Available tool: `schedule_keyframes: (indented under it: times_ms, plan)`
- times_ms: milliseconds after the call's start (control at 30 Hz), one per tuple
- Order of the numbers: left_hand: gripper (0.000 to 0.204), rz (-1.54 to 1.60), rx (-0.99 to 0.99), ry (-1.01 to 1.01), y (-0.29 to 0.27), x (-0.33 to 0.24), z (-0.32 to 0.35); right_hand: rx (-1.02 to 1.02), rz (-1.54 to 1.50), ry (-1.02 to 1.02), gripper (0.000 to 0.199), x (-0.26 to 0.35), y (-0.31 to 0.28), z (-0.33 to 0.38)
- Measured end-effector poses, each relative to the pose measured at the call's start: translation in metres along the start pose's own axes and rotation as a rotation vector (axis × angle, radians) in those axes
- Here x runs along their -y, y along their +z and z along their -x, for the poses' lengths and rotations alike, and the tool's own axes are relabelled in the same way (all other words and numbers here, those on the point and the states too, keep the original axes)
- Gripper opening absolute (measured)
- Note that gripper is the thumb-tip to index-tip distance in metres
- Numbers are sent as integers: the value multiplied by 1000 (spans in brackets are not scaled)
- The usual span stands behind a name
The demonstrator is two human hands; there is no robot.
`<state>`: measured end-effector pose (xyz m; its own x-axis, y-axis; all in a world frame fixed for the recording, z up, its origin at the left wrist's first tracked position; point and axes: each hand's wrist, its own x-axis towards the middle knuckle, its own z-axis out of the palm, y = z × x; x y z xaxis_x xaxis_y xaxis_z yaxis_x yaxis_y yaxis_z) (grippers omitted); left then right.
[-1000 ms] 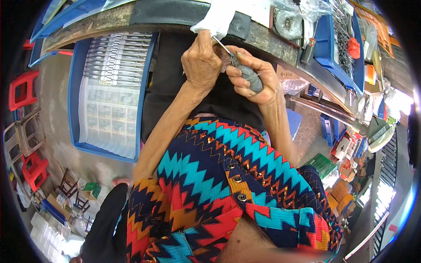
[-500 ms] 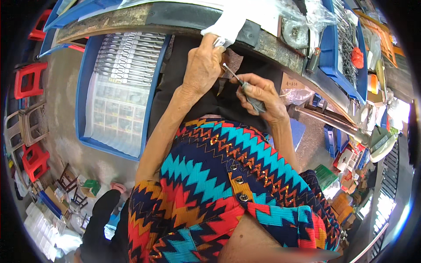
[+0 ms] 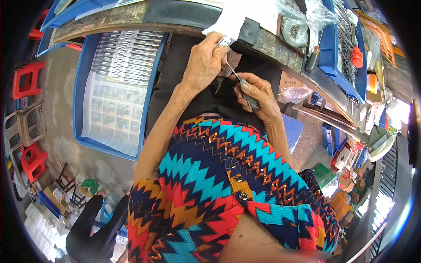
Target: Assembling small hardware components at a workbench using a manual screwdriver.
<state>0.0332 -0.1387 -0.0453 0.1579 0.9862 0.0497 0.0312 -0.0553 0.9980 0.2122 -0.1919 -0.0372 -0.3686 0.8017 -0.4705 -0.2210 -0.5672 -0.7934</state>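
Head view: left hand at the front edge of the bench, thumb and fingers pinching a small pale metal piece just below white sheeting. Right hand lower, fingers curled round a grey-handled tool, thin shaft angled up toward the left thumb; tip contact cannot be determined. Blue tray stands left, holding rows of metal strips.

At left, two red stools are standing on the floor, a beige chair resting between them; at right, a green box is lying near brown cartons.
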Motion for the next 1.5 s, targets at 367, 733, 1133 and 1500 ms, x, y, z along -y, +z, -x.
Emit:
schedule_keyframes:
  times_ms: [367,733,1133,1500]
  plan:
    - [16,232,-28,-58,-19,-13,26,118,4,-45,31,-11,4,6]
    - [19,653,-114,-274,-40,-2,54,84,358,-198,11,-12,39,-23]
    - [20,589,-32,-378,-27,18,52,-62,362,-253,14,-19,42,-28]
    - [14,563,-44,-401,-23,15,66,-148,429,-368,11,-24,43,-29]
